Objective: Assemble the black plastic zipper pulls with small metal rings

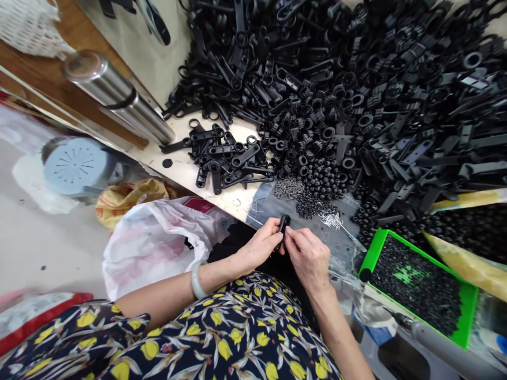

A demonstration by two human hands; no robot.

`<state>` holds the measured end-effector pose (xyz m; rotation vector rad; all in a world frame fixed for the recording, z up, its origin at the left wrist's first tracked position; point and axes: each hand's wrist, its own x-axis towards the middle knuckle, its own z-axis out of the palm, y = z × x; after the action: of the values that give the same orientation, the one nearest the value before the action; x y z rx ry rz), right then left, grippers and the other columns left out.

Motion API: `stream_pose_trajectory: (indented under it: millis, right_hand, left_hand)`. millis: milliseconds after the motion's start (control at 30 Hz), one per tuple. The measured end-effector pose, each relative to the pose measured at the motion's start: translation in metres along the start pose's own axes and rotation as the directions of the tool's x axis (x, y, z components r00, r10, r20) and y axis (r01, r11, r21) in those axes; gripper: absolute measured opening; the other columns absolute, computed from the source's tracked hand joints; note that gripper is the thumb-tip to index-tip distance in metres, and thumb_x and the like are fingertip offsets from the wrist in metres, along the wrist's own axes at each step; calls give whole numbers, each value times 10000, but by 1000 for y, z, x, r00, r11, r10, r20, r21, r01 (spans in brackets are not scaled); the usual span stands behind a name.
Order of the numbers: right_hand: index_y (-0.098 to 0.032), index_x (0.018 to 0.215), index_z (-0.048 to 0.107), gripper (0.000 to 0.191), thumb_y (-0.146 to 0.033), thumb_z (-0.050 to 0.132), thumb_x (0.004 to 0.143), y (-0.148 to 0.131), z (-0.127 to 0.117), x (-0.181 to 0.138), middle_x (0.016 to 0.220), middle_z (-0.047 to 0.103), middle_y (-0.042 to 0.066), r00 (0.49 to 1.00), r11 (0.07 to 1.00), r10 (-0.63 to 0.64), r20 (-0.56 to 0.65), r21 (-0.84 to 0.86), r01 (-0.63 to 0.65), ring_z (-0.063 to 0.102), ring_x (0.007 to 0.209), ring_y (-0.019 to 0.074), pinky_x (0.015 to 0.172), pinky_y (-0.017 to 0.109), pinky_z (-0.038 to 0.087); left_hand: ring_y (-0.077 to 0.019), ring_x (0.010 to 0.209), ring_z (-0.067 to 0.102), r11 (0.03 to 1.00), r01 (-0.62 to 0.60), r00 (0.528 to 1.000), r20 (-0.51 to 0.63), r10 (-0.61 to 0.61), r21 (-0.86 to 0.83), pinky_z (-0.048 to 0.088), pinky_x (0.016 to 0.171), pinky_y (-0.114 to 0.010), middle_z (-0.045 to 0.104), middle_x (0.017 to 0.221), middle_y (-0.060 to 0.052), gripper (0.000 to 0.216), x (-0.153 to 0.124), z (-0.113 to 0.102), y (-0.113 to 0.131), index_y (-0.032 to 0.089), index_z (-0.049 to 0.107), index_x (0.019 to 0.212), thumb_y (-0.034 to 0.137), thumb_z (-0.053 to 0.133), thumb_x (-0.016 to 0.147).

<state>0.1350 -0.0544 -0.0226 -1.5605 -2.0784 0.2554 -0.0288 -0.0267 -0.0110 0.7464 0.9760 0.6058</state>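
Observation:
Just off the table's front edge, my left hand [259, 245] is closed around a black plastic part [284, 224], which stands roughly upright between thumb and fingers. My right hand [309, 256] pinches at the near side of the same part. Whatever its fingertips hold is hidden or too small to name. Ahead of the hands lie small piles: grey metal bits [289, 187], tiny black pieces [311, 205], black round pieces [327, 179] and thin silvery pins [331, 219]. Several black lever-like parts [232, 158] form a loose heap to the left of these.
A large mound of black plastic parts [317, 63] covers the back of the table. At the right stands a green tray [374, 248] of small black pieces. A steel flask [119, 95] stands at left. Below are a white plastic bag [138, 248] and a blue stool [75, 166].

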Motion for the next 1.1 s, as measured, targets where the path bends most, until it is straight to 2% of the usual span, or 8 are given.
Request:
stream_pose_trajectory:
  millis: [400, 600, 867, 1100]
  right_hand:
    - [-172, 1055, 750, 130, -215, 628, 1043, -1, -1, -1, 892, 758, 30, 999, 1000, -9, -32, -17, 9, 712, 718, 130, 664, 244, 501]
    - [-178, 1077, 748, 130, -205, 626, 1041, 1, -3, 0, 921, 765, 39, 1000, 1000, -25, -3, 17, 25, 725, 755, 140, 696, 251, 522]
    - [-197, 1112, 749, 165, -232, 598, 1055, 2, -1, -2, 902, 764, 46, 1000, 1000, -22, -7, 3, 22, 719, 741, 148, 687, 267, 527]
    - [-189, 1063, 749, 149, -231, 607, 1049, 0, 0, -1, 895, 763, 36, 999, 999, -14, -34, -29, 13, 717, 734, 137, 681, 258, 511]
  left_hand:
    - [-146, 740, 577, 999, -45, 999, 11, 46, -13, 425, 802, -305, 598, 800, 17, 184, 0, -1, 0, 183, 519, 1149, 250, 491, 979]
    - [-161, 762, 602, 998, -57, 998, 20, 57, 18, 449, 837, -317, 604, 793, 14, 209, 3, -4, -5, 189, 519, 1178, 253, 486, 982]
    - [-164, 771, 609, 996, -66, 998, 18, 65, 64, 456, 831, -310, 614, 805, 10, 204, 5, -6, -11, 202, 527, 1174, 245, 482, 980]
    - [-165, 773, 612, 986, -94, 995, 37, 90, 138, 458, 795, -295, 612, 809, 13, 234, 7, -8, -15, 211, 515, 1212, 249, 463, 987]
